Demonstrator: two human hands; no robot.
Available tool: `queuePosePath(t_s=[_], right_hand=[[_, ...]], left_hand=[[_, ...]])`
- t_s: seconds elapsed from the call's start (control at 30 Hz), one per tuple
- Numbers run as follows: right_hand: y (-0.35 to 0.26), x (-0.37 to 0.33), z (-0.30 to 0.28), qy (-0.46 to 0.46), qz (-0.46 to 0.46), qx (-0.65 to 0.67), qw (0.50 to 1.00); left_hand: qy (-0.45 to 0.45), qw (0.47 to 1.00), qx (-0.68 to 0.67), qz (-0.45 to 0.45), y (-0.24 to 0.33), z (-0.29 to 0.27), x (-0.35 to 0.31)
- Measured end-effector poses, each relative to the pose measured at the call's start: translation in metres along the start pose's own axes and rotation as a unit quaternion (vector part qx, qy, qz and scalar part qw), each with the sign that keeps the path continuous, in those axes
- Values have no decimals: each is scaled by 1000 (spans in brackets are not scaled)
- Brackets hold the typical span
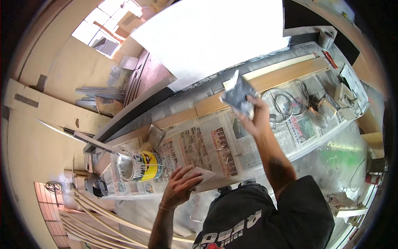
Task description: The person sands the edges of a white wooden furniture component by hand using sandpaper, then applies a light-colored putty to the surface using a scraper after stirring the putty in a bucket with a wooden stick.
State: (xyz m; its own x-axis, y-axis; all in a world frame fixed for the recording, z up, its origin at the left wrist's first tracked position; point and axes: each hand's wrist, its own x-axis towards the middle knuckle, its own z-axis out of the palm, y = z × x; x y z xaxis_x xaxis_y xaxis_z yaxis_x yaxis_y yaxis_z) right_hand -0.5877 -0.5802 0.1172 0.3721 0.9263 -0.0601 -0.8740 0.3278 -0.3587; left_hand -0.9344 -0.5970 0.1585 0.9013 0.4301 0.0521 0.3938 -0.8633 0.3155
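Note:
My right hand (258, 115) is raised over the newspaper-covered bench, gripping a dark grey, sheet-like piece (240, 94) with pale edges. Motion blurs it, so its exact kind is unclear. At the near edge of the bench, my left hand (182, 186) has its fingers bent over a thin pale sheet (203, 176), which looks like paper. To its left stands a yellow and black paint can (149, 166), open, with a long flat stick (97, 142) lying across its rim. A small flat metallic piece (156, 136) rests behind the can.
Newspapers (195, 145) cover the bench. Long wooden boards (265, 85) run along its back, before a large white panel (224, 37). A coiled cable (286, 103) and a clear plastic-like item (323, 114) lie right. Curved strips (107, 220) stand at lower left.

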Motion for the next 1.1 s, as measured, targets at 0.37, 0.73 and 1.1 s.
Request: queuePosePath(t_s=[0.37, 0.73, 1.1], right_hand=[[-1, 275, -102, 122, -416, -618, 656], [62, 280, -101, 90, -413, -616, 665], [32, 295, -97, 158, -405, -609, 663]], left_hand=[[323, 821, -97, -461, 11, 67, -121], [380, 763, -209, -479, -10, 62, -103], [334, 783, -309, -424, -75, 71, -102]])
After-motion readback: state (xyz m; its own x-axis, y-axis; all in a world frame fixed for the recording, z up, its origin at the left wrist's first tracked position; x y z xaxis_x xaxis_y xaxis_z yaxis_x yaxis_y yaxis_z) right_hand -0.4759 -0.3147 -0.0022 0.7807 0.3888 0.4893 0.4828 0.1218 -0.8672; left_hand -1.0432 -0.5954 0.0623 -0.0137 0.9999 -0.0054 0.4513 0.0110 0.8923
